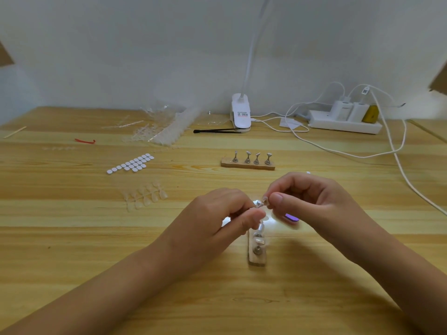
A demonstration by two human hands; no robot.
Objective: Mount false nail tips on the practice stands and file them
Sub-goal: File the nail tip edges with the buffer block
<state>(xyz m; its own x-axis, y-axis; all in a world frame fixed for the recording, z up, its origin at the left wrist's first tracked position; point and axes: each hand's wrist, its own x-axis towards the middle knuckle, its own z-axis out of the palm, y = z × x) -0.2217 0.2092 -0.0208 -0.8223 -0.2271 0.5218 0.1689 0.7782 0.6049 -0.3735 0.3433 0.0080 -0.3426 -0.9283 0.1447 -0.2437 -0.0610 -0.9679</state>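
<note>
My left hand [217,221] pinches a small metal practice stand [258,203] lifted above the table. Just right of it, my right hand [307,197] pinches a clear false nail tip [265,200] against the stand's head. Below the hands a wooden base [257,250] lies end-on toward me, with two stands on it, at least one carrying a tip. A second wooden base [248,163] with several bare metal stands sits farther back. Loose clear nail tips [145,195] lie to the left. A purple nail file [291,216] shows partly under my right hand.
White adhesive tabs [131,163] lie left of centre. Clear plastic packaging [159,128], a red strip [84,141] and a wooden stick [14,132] sit at the back left. Black tweezers [217,130], a clip lamp [240,112], a power strip [346,117] and trailing white cables [396,151] occupy the back right.
</note>
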